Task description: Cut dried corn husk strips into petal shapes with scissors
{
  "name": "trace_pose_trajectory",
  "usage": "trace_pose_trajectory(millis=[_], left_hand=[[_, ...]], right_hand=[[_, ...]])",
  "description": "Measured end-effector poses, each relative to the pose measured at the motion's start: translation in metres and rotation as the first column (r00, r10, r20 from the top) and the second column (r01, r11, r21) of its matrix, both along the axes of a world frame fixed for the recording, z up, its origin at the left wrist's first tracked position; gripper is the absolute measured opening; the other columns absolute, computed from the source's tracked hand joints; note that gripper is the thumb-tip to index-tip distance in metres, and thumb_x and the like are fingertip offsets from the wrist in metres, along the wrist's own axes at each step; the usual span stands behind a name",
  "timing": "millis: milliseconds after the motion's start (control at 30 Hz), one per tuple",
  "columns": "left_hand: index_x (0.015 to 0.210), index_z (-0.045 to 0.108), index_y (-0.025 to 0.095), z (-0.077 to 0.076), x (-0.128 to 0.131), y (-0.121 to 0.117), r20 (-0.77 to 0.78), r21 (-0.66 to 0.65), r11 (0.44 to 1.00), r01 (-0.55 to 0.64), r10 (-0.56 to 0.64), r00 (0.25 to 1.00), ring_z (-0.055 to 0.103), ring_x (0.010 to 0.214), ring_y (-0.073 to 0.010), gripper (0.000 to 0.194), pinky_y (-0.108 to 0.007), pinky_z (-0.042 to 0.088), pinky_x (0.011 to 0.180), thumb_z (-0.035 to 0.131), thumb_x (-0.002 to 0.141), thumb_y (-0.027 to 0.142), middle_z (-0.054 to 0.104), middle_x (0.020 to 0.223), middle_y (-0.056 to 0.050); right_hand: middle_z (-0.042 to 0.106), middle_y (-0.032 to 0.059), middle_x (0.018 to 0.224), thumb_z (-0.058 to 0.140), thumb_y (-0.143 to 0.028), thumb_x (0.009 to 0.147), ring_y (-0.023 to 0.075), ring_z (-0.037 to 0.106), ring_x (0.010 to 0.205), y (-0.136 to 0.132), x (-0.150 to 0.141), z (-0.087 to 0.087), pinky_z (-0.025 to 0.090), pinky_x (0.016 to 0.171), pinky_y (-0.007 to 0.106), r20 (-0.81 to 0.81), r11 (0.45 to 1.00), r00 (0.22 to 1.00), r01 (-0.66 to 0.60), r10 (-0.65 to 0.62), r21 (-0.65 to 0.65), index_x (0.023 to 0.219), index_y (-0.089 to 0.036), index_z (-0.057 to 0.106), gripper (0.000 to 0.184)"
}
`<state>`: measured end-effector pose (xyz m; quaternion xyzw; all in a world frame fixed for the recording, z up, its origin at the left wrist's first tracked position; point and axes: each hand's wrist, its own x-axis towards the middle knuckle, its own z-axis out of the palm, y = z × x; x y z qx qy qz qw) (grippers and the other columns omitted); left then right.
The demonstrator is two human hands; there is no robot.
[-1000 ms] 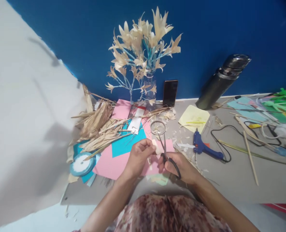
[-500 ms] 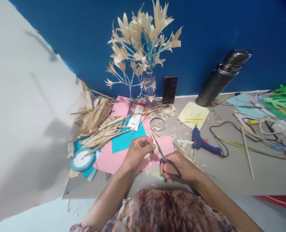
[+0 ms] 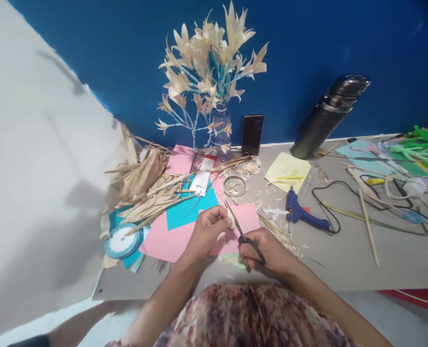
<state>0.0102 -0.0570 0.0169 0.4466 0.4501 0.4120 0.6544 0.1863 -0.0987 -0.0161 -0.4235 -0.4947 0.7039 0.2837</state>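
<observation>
My left hand (image 3: 211,230) pinches a small cream piece of dried husk (image 3: 230,217) between thumb and fingers; most of it is hidden by the fingertips. In my right hand (image 3: 266,250) are dark-handled scissors (image 3: 240,231), their blades pointing up and left against the husk piece. The blades look nearly closed. Both hands are above a pink sheet (image 3: 170,238) with a blue sheet (image 3: 188,209) overlapping it. A roll of tape (image 3: 234,186) lies just beyond the blade tips, among small cut scraps.
Dried husks (image 3: 141,176) are heaped at left beside a ribbon spool (image 3: 123,240). Husk flowers (image 3: 214,62) stand in a clear bottle near a phone (image 3: 252,135). A flask (image 3: 327,118), a blue glue gun (image 3: 304,214) and its cord occupy the right. Someone's bare limb (image 3: 82,325) shows at lower left.
The scissor blades, spread apart a second ago, have closed together and swung left to the husk piece. My left hand stays nearly still. A person's limb has appeared at lower left.
</observation>
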Motion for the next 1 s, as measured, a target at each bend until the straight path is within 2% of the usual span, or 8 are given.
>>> trace_pose_trajectory(millis=[167, 300, 400, 500, 600, 800, 1000], left_hand=[[0.065, 0.057, 0.016, 0.001, 0.003, 0.000, 0.009, 0.006, 1.000, -0.014, 0.014, 1.000, 0.051, 0.055, -0.0099, 0.014, -0.022, 0.040, 0.057, 0.068, 0.071, 0.021, 0.060, 0.061, 0.001], [0.066, 0.056, 0.017, 0.002, 0.001, -0.002, 0.021, -0.025, 1.000, 0.018, -0.017, 1.000, 0.053, 0.053, -0.0111, 0.013, -0.023, 0.041, 0.054, 0.068, 0.071, 0.020, 0.061, 0.061, 0.000], [0.071, 0.055, 0.018, 0.001, -0.001, -0.002, 0.095, -0.073, 0.995, 0.064, -0.057, 0.994, 0.054, 0.050, -0.0132, 0.012, -0.026, 0.043, 0.052, 0.066, 0.072, 0.020, 0.058, 0.057, 0.002], [0.074, 0.056, 0.018, 0.000, -0.005, 0.000, 0.143, -0.103, 0.990, 0.092, -0.077, 0.987, 0.054, 0.048, -0.0139, 0.011, -0.028, 0.044, 0.052, 0.067, 0.072, 0.023, 0.055, 0.055, 0.003], [0.070, 0.057, 0.018, 0.000, -0.008, 0.002, 0.150, -0.115, 0.988, 0.102, -0.084, 0.985, 0.055, 0.051, -0.0139, 0.012, -0.027, 0.045, 0.055, 0.068, 0.072, 0.023, 0.052, 0.055, 0.003], [0.060, 0.061, 0.015, 0.002, -0.010, 0.005, 0.034, -0.105, 0.984, 0.145, -0.143, 0.989, 0.049, 0.049, -0.0093, 0.011, -0.022, 0.037, 0.052, 0.070, 0.065, 0.019, 0.055, 0.054, 0.001], [0.060, 0.064, 0.014, 0.008, -0.012, 0.010, 0.011, -0.144, 0.958, 0.250, -0.251, 0.968, 0.047, 0.045, -0.0086, 0.013, -0.021, 0.031, 0.047, 0.074, 0.060, 0.022, 0.056, 0.051, 0.000]], right_hand=[[0.056, -0.0006, 0.046, 0.068, -0.041, 0.079, 0.0090, 0.045, 0.044, -0.002, -0.005, 0.001, 0.034, 0.048, 0.021, 0.002, 0.999, 0.999, 0.036, -0.036, 0.006, 0.052, -0.015, 0.058, 0.039], [0.055, -0.0006, 0.045, 0.066, -0.038, 0.079, 0.0082, 0.042, 0.044, -0.001, -0.002, 0.001, 0.031, 0.047, 0.021, 0.015, 0.999, 0.999, 0.042, -0.042, -0.003, 0.052, -0.014, 0.058, 0.037], [0.061, 0.0019, 0.053, 0.066, -0.048, 0.080, 0.0088, 0.045, 0.046, 0.001, 0.006, 0.000, 0.031, 0.047, 0.020, -0.016, 1.000, 1.000, -0.006, 0.006, 0.002, 0.063, -0.013, 0.063, 0.039], [0.066, 0.0050, 0.062, 0.065, -0.061, 0.078, 0.0094, 0.046, 0.047, 0.002, 0.017, 0.001, 0.030, 0.044, 0.020, -0.050, 0.997, 0.995, -0.081, 0.081, 0.006, 0.074, -0.012, 0.065, 0.049], [0.066, 0.0058, 0.064, 0.065, -0.066, 0.076, 0.0093, 0.046, 0.046, 0.002, 0.025, 0.002, 0.031, 0.044, 0.020, -0.040, 0.987, 0.986, -0.161, 0.161, 0.010, 0.077, -0.012, 0.065, 0.054], [0.065, 0.0042, 0.060, 0.068, -0.053, 0.078, 0.0095, 0.048, 0.048, 0.003, 0.029, 0.009, 0.032, 0.046, 0.019, 0.044, 0.967, 0.966, -0.255, 0.254, 0.018, 0.069, -0.012, 0.065, 0.043], [0.060, -0.0010, 0.050, 0.073, -0.036, 0.072, 0.0089, 0.049, 0.045, 0.003, 0.029, 0.015, 0.034, 0.045, 0.018, 0.071, 0.964, 0.962, -0.258, 0.262, -0.063, 0.062, -0.013, 0.064, 0.026]])
